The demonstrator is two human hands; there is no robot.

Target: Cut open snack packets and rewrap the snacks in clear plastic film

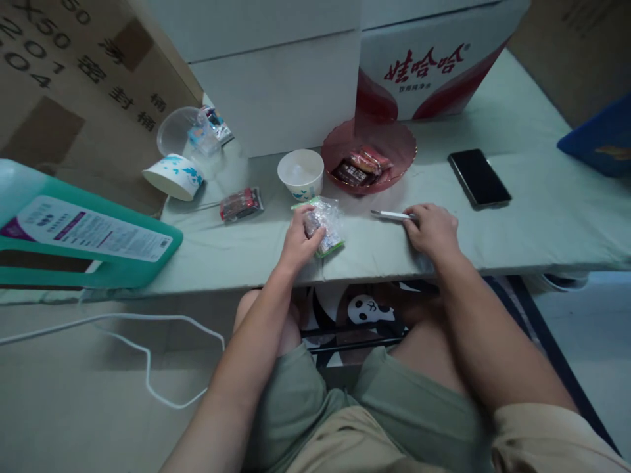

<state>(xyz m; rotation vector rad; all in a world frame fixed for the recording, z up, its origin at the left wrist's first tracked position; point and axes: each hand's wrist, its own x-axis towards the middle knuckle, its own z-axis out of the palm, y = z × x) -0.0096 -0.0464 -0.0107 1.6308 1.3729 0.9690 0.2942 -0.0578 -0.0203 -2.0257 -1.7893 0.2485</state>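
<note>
My left hand (pixel 302 238) rests at the table's front with thumb and fingers on a clear plastic packet with green edges (pixel 330 226); what lies inside it is hard to make out. In my right hand (pixel 434 230) is a slim white-handled tool with a dark tip, looking like a craft knife (pixel 392 215), pointing left and held low over the cloth. Just behind the packet stands a white paper cup (pixel 300 172). A pink scalloped bowl (pixel 401 154) holding several wrapped snacks (pixel 365 165) sits beside that cup.
Left of the cup lies a red wrapped snack (pixel 241 204). A tipped paper cup (pixel 175 177), a clear plastic cup (pixel 180 135) and a green liquid jug (pixel 89 230) stand further left. A phone (pixel 479 177) lies right. White and red cartons (pixel 428 72) line the back.
</note>
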